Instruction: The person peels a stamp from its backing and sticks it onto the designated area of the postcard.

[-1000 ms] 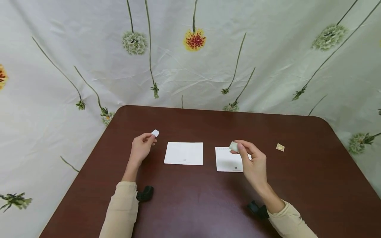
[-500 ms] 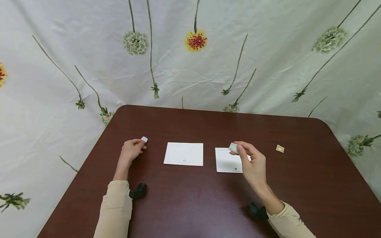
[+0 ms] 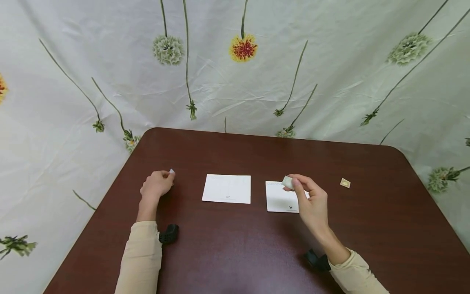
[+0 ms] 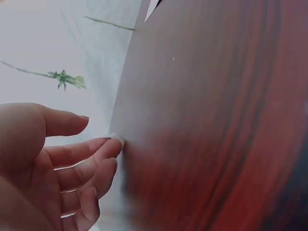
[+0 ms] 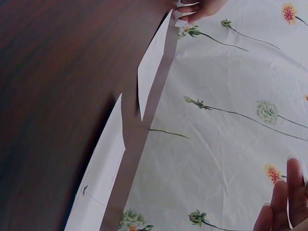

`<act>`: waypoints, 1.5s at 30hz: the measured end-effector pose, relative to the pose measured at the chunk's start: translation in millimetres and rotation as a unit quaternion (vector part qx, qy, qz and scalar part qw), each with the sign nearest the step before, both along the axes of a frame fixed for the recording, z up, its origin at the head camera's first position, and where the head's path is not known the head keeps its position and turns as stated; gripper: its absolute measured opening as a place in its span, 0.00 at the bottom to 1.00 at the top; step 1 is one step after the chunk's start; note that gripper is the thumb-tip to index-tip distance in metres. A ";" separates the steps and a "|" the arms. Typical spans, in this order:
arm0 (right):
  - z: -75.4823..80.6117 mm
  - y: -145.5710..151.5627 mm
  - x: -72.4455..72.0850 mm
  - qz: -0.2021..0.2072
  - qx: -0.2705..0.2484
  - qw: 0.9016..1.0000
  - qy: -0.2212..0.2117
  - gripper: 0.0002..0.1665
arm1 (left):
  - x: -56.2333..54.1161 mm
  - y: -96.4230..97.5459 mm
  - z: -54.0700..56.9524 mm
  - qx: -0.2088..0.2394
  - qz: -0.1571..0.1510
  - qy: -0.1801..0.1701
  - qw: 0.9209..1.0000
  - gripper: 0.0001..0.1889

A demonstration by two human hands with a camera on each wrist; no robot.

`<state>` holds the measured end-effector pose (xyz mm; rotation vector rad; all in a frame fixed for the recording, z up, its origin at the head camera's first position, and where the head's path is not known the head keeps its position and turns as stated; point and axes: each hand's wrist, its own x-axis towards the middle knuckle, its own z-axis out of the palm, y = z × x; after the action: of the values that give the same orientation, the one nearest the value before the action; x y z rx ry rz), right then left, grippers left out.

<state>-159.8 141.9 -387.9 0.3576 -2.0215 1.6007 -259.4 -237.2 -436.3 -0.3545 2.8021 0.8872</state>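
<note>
At the table's left, my left hand (image 3: 156, 185) reaches down to the tabletop, a small white piece of paper (image 3: 171, 170) showing just past its fingertips. In the left wrist view its thumb stands apart from the loosely bent fingers (image 4: 103, 171), and a sliver of white shows at the fingertips. My right hand (image 3: 315, 202) pinches a small pale green, stamp-sized piece of paper (image 3: 288, 182) between thumb and fingers. It is raised over the right white envelope (image 3: 278, 202), which has small boxes along its top edge; the hand covers that envelope's right part.
Another white envelope (image 3: 226, 188) lies flat between the hands. A small yellowish stamp (image 3: 345, 183) is on the dark brown table (image 3: 235, 245), to the right of my right hand. A flowered cloth (image 3: 205, 81) hangs behind the table's far edge.
My left hand has moved left, away from the left envelope, and turned down to the table with the white piece. My right hand holds its pale piece in the same place.
</note>
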 end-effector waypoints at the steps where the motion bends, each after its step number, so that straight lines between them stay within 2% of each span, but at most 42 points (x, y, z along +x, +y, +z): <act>1: 2.0 -0.8 0.7 0.001 0.000 1.000 0.000 0.08 | 0.4 -1.4 -0.4 -0.004 0.005 -0.002 1.000 0.24; 3: 0.9 -0.8 -0.1 0.002 0.000 1.000 0.002 0.08 | 0.9 -3.5 -1.2 -0.015 0.015 -0.005 1.000 0.24; 8: -13.0 2.2 -7.0 0.004 -0.009 1.000 0.006 0.09 | 1.5 -4.9 -1.2 -0.046 0.033 0.000 0.998 0.24; 12: -20.2 3.7 -10.3 0.003 -0.007 1.000 0.008 0.09 | 2.7 -4.7 1.0 -0.051 0.048 0.003 0.998 0.25; 16: -19.0 2.8 -9.5 -0.001 -0.007 1.000 0.004 0.09 | 3.1 -3.9 5.0 -0.043 0.056 0.012 0.997 0.27; 19: -11.2 0.1 -5.9 -0.003 -0.004 1.000 0.007 0.08 | 4.4 -2.2 11.1 -0.024 0.053 0.034 0.998 0.28; 25: 2.3 -4.3 -0.5 -0.012 0.010 1.000 0.022 0.08 | 13.2 7.7 32.8 0.024 0.034 0.113 0.993 0.26; 32: -17.2 5.0 -11.5 -0.047 0.040 0.997 0.038 0.09 | 32.7 37.6 64.6 0.066 -0.027 0.212 0.975 0.23; 34: -15.0 4.0 -11.7 -0.057 0.051 0.996 0.044 0.09 | 39.9 48.5 73.5 0.085 -0.051 0.229 0.968 0.22; 36: -5.5 -0.4 -7.9 -0.058 0.055 0.996 0.049 0.09 | 47.1 60.1 80.9 0.098 -0.067 0.243 0.963 0.20; 40: 13.3 -10.3 -0.1 -0.062 0.067 0.994 0.063 0.09 | 62.2 85.6 89.6 0.111 -0.081 0.275 0.952 0.14; 42: 8.2 -9.2 -3.5 -0.065 0.072 0.993 0.070 0.09 | 69.6 99.1 91.3 0.121 -0.091 0.296 0.943 0.11; 45: -4.0 -6.1 -11.5 -0.063 0.075 0.992 0.085 0.11 | 80.2 119.6 92.3 0.155 -0.140 0.319 0.925 0.07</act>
<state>-171.2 135.7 -392.0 0.4005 -1.9968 1.3015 -179.2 -117.6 -344.1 0.4567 3.0467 1.5661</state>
